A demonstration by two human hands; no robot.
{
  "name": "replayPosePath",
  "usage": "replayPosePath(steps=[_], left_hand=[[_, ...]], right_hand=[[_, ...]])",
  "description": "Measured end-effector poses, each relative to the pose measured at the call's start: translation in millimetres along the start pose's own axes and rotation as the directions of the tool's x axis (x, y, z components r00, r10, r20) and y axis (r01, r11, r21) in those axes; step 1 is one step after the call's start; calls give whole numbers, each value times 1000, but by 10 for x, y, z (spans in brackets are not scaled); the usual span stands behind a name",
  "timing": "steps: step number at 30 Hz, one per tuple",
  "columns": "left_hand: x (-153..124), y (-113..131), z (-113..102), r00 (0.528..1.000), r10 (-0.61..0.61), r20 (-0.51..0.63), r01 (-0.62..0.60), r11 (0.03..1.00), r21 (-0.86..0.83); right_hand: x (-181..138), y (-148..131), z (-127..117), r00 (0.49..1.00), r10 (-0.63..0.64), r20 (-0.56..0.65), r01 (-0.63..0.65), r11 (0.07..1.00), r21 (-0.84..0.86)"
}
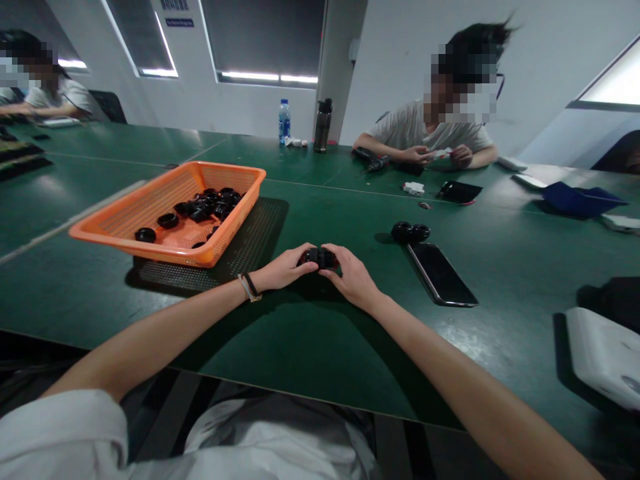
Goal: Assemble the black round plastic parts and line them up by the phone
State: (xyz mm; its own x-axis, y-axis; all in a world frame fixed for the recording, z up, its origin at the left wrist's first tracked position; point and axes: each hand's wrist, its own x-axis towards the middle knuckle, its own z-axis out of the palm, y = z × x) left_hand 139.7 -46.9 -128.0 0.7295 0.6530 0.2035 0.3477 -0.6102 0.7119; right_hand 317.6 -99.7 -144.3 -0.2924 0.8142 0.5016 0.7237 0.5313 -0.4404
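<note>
Both my hands meet above the green table, each wrapped round one end of a small black rounded part [320, 258]. My left hand [287, 267], with a dark band and a light bracelet at the wrist, grips its left side. From the right, my right hand [351, 272] closes on the other side with thumb and fingers. Whether the part is one piece or two pressed together I cannot tell. An orange basket [100, 235] to the left holds several similar black parts [203, 208]. Two more black round parts [411, 232] sit beyond my right hand.
A phone [443, 275] lies right of my hands on the green table [300, 347]. A white device [605, 353] stands at the right edge. Across sit a water bottle [285, 123], a dark flask [323, 125] and a co-worker [410, 127] handling a small white item. Another person [60, 93] sits far left.
</note>
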Motion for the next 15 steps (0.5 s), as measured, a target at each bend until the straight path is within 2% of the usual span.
replayPosePath(steps=[5, 15], left_hand=[[-39, 98, 46, 997, -57, 43, 60, 995, -74], [-61, 161, 64, 997, -71, -42, 70, 997, -39]], right_hand=[[-15, -31, 8, 1000, 10, -14, -10, 1000, 29], [-12, -122, 20, 990, 131, -58, -121, 981, 151]])
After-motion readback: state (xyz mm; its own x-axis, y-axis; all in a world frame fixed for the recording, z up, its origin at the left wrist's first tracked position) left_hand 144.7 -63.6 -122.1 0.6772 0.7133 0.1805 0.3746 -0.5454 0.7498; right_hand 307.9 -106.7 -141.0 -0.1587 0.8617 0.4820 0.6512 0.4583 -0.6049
